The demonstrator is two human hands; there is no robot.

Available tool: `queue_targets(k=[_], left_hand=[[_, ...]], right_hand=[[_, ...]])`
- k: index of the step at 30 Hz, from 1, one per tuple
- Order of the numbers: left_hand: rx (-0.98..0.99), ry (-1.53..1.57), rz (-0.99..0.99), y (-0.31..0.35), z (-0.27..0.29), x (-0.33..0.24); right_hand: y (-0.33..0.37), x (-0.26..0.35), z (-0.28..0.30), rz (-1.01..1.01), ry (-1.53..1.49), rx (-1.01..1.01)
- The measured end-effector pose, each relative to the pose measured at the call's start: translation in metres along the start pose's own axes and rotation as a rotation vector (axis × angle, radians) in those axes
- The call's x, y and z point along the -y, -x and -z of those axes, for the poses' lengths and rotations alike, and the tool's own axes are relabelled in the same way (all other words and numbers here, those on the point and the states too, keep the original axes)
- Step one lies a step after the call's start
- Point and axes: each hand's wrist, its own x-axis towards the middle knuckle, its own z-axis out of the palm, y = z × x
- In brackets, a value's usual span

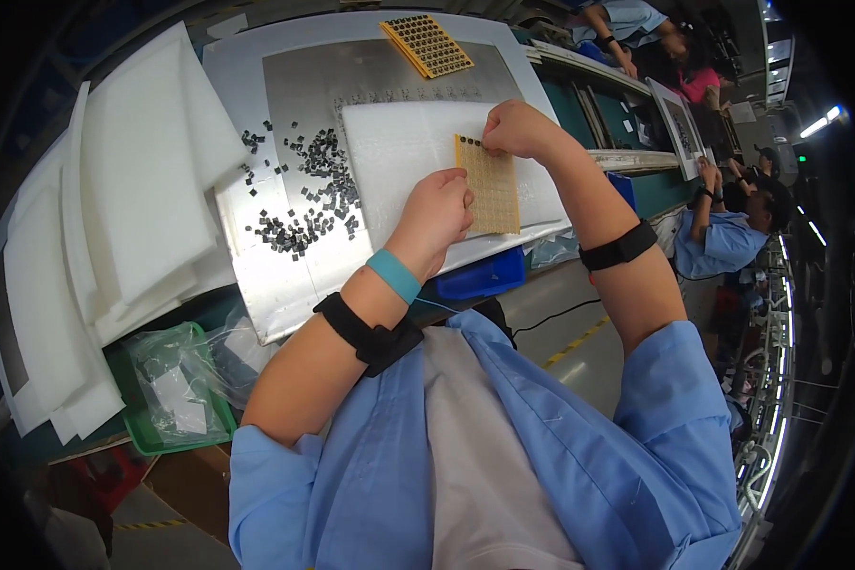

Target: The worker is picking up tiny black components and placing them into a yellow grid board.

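Workshop, co-workers [722, 242] at R of frame. Metal sheet [299, 81] up ctr w/ filled board [427, 47] on top, loose black parts [328, 171] L of white foam [389, 142]. Yellow board [494, 195] ctr, over foam. My L hand [432, 217]: fingers curled at its L edge; R hand [524, 130]: fingertips bunched at its top; can't tell what's pinched. Green bin [141, 427] lower L.

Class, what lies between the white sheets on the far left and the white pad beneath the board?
In the head view, many loose black parts lie scattered there on the shiny surface.
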Motion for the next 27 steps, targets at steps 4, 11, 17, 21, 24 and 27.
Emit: queue_targets(k=[4,11,17,21,24,27], left_hand=[[0.005,-0.003,-0.006,-0.003,0.000,0.003],[0.005,-0.019,-0.034,-0.009,-0.002,0.011],[-0.017,-0.024,0.002,-0.006,-0.010,0.008],[-0.040,-0.025,-0.001,-0.008,-0.019,0.002],[-0.060,-0.027,0.012,-0.010,-0.030,-0.003],[-0.096,-0.029,0.048,-0.017,-0.038,-0.003]], right_hand=[[0.001,0.008,0.004,-0.021,0.115,0.018],[-0.001,0.007,0.005,0.062,0.397,0.011],[0.008,-0.020,0.021,0.036,-0.144,0.055],[0.008,-0.031,0.024,0.039,-0.243,0.032],[-0.001,-0.050,0.028,0.037,-0.266,0.049],[-0.010,-0.066,0.030,0.051,-0.278,0.090]])
